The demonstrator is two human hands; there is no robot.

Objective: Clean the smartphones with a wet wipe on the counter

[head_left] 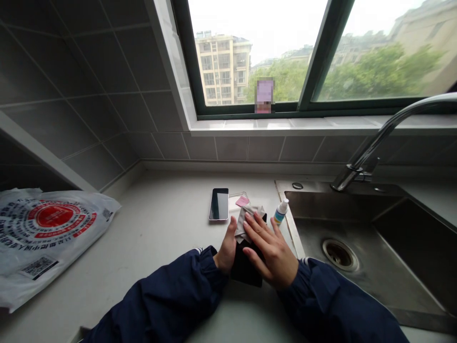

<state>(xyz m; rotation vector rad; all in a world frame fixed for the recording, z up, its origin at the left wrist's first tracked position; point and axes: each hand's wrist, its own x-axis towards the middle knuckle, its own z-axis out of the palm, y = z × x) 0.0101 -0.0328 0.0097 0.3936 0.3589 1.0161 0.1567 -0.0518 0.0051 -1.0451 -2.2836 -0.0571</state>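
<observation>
My left hand (227,249) is closed along the left edge of a black flat device (247,267), which looks like a tablet or a large phone. A grey cleaning cloth (242,227) covers its upper part. My right hand (268,251) holds this cloth down on the surface beneath nearly straight fingers, its thumb lying lower over the black face. Just beyond the right fingers stands a small white spray bottle (281,212) with a blue label. A phone (219,205) lies face up behind my left hand, beside a clear case (233,199) and a pink piece (242,201).
On the right, a steel sink (293,228) is set into the white counter (160,214), with a curved faucet (374,136) over it. A printed plastic bag (53,233) lies at the left. Behind the counter is a window (285,116) with a tiled sill.
</observation>
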